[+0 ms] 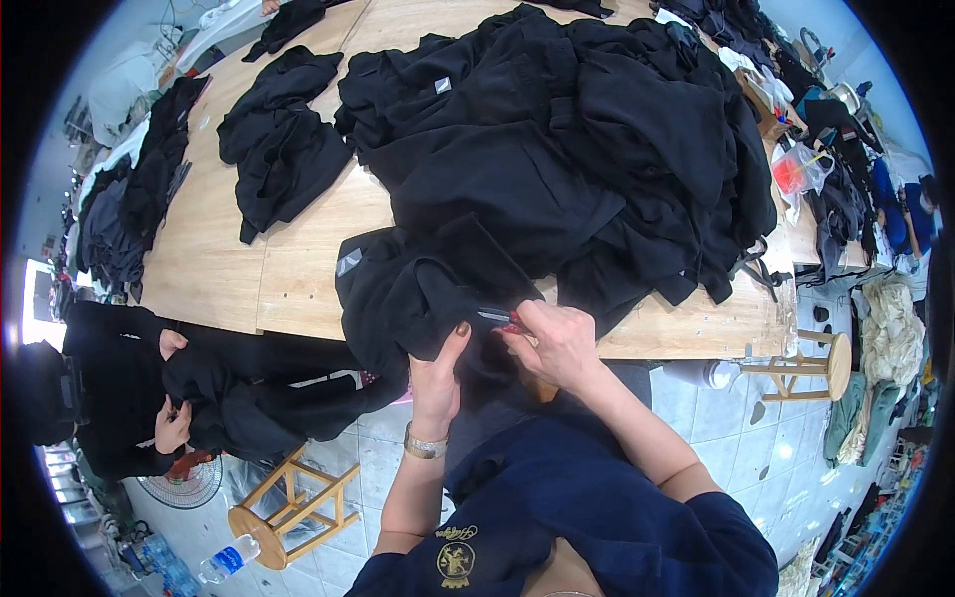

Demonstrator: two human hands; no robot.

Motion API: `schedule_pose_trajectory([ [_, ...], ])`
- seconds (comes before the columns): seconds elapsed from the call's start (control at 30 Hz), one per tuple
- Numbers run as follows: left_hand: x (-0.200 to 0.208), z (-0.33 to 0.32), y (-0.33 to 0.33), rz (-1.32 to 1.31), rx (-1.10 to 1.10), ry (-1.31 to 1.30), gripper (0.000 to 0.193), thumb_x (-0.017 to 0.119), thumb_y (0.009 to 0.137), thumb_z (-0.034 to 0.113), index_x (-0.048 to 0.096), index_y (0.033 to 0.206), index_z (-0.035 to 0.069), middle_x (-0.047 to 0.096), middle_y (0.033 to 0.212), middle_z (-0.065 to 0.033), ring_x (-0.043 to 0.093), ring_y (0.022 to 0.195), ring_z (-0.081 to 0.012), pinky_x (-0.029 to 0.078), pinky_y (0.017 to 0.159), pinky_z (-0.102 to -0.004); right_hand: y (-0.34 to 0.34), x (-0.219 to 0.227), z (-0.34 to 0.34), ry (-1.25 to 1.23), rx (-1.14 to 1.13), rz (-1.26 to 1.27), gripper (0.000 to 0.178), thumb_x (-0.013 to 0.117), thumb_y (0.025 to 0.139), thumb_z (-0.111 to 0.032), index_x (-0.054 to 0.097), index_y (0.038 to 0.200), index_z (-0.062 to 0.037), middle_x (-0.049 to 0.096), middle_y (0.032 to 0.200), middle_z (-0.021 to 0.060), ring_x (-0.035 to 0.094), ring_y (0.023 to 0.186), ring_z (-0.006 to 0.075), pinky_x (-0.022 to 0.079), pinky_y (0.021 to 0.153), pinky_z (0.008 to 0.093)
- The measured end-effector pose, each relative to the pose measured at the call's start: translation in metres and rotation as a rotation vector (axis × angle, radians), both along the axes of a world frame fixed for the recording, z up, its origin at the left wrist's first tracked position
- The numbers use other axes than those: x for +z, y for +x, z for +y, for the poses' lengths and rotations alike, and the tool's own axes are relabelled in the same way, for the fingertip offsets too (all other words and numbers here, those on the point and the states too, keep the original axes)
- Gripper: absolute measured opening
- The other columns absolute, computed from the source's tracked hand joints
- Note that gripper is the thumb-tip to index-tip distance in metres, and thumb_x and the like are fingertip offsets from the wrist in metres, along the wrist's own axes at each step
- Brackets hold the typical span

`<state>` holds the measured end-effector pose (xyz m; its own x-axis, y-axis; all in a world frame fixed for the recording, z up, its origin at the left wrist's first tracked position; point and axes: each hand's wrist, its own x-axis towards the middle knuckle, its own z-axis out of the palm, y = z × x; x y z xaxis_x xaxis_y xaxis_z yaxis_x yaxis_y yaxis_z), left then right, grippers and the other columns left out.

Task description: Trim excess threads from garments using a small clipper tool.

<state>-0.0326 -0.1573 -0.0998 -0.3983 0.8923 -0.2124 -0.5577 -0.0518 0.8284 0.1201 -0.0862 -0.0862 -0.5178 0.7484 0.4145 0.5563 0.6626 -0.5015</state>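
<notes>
Item: black garment point(418, 298), drawn off the near edge of a wooden table point(298, 269) and hanging partly over it, so that the worked section lay close to the wearer's body. Left hand point(438, 373), wristwatch on the wrist, was closed on a fold of the cloth with thumb upward, seemingly to hold the fabric taut and steady. Right hand point(557, 343) was closed around small red-handled snips point(500, 318), blades pointing left onto the pinched fold just beside the left thumb; the placement suggested trimming at that spot. Behind: large heap of black garments point(577, 149) filling the table's middle and right, a smaller separate pile point(279, 149) to the left, kept apart from the heap, perhaps as a sorted lot. At the left, another person's hands point(171, 383) held dark cloth in the lap. Also noted: wooden stool point(288, 502) on the tiled floor, plastic bottle point(227, 559) beside it, second stool point(811, 366) at right.
</notes>
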Motion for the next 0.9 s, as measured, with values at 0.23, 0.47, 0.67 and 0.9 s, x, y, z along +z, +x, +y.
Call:
schedule_pose_trajectory([
  [0.23,0.007,0.008,-0.008,-0.118,-0.022,0.031,0.036,0.054,0.091,0.018,0.050,0.124,0.003,0.055,0.121,-0.0083,0.051,0.112,-0.0194,0.037,0.100,-0.0327,0.001,-0.004,0.000,-0.386,-0.110,0.196,0.031,0.064,0.084,-0.030,0.048,0.075,-0.0050,0.053,0.058,0.0105,0.055,0.051,0.0289,0.042,0.048,0.0351],
  [0.47,-0.009,0.034,-0.034,-0.697,0.018,0.065,0.061,0.041,0.093,0.046,0.038,0.132,-0.001,0.040,0.139,-0.0134,0.036,0.129,-0.0270,0.023,0.109,-0.0435,-0.007,-0.043,0.000,-0.617,-0.047,0.474,0.034,0.071,0.079,-0.026,0.045,0.083,-0.0032,0.051,0.070,0.0060,0.047,0.064,0.0160,0.040,0.059,0.0317],
  [0.67,-0.019,0.014,-0.017,-0.566,-0.189,-0.177,0.028,0.052,0.092,0.027,0.054,0.113,0.009,0.057,0.110,-0.0038,0.052,0.105,-0.0193,0.040,0.093,-0.0359,-0.012,-0.048,-0.009,-0.740,-0.038,0.391,0.036,0.072,0.076,-0.014,0.041,0.091,-0.0020,0.055,0.075,0.0079,0.054,0.069,0.0140,0.043,0.061,0.0280],
  [0.9,0.004,0.012,-0.015,0.564,-0.355,-0.248,0.015,0.059,0.089,0.019,0.062,0.088,0.004,0.059,0.078,-0.0003,0.054,0.071,-0.0057,0.045,0.064,-0.0240,-0.014,-0.024,0.012,-0.990,0.079,0.735,0.029,0.056,0.083,0.007,0.032,0.083,-0.0093,0.051,0.086,0.0045,0.050,0.078,0.0075,0.043,0.067,0.0191],
])
